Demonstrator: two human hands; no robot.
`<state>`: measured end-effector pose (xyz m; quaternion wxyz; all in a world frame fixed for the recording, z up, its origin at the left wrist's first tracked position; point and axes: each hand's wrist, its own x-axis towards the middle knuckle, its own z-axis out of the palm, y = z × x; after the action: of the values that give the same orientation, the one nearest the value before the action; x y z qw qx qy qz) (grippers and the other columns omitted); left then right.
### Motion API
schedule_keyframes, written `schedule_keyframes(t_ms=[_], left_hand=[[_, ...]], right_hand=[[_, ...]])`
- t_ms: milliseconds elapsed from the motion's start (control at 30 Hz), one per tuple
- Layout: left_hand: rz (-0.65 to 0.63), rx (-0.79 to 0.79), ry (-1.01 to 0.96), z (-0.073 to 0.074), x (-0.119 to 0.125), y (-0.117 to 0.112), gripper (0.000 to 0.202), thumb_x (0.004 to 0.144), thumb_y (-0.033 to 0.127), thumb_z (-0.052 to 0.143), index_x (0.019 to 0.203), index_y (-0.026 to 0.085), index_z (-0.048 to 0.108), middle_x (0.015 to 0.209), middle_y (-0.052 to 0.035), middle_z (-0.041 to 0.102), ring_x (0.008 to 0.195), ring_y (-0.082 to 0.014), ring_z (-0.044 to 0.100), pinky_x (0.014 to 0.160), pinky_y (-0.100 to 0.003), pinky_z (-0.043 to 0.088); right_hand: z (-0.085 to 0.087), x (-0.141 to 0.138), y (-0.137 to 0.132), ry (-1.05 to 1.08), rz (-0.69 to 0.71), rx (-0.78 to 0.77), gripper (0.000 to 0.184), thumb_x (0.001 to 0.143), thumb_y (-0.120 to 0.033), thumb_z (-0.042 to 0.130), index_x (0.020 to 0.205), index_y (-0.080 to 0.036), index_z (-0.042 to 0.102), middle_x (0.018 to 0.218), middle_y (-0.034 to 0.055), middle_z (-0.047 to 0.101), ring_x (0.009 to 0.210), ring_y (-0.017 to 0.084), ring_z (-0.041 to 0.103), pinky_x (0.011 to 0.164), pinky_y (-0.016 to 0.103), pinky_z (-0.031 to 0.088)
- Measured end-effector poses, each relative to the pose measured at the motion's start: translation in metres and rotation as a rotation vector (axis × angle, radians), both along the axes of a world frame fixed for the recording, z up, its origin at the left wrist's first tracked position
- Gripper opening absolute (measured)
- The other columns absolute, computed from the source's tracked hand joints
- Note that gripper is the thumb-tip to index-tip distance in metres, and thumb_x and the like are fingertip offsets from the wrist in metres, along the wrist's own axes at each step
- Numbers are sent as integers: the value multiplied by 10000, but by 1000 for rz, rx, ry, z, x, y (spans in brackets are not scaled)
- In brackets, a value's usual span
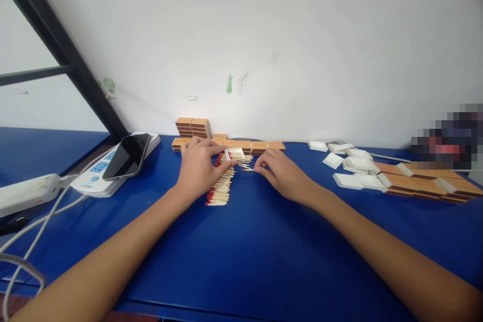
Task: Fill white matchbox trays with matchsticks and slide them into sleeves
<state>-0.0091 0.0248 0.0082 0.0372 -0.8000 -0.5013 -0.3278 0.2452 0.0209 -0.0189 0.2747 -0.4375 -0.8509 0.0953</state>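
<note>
My left hand (204, 163) grips a small white matchbox tray (237, 153) between thumb and fingers, tilted above a row of matches. The loose matches (221, 188) lie side by side on the blue table, their red heads toward the left. In a pinch, my right hand (277, 172) holds a single match (247, 169) by its pale end, the red head pointing left. A few more matches (245, 161) lie between the two hands, below the tray. Part of the match row is hidden behind my left hand.
Orange matchboxes (264, 147) form a line along the wall, with a stack of matchboxes (192, 127) behind. White trays (354, 161) and more matchboxes (418, 181) are piled at right. A phone (128, 156) rests on a power strip (101, 188) at left, among white cables (49, 216).
</note>
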Motion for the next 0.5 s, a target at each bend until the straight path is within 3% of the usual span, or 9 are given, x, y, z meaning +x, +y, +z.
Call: schedule_keyframes(t_ms=[133,333,500], left_hand=[[-34,-33,16,-1,4,-4,355,845,550,820,1087,289,809,1063,-55,764,1058,-298,579,934,-472,351],[-169,-40,-14,-1,15,-16,392,844,543,824,1145,292,805,1092,-56,763,1088,-293,605,967,-474,356],[-99,-51,-35,3,11,-12,351,840,541,829,1086,290,819,1080,-50,770,1074,-291,604,957,-467,363]], right_hand=[[12,2,-5,81,-54,54,120,1031,-243,537,926,-224,592,972,87,605,985,262,563,867,409,469],[14,-14,-9,152,-78,112,70,1001,-217,581,940,-216,617,987,83,620,970,248,580,865,397,470],[12,-13,-6,241,-144,141,94,988,-218,614,901,-209,648,908,52,629,874,215,588,801,359,468]])
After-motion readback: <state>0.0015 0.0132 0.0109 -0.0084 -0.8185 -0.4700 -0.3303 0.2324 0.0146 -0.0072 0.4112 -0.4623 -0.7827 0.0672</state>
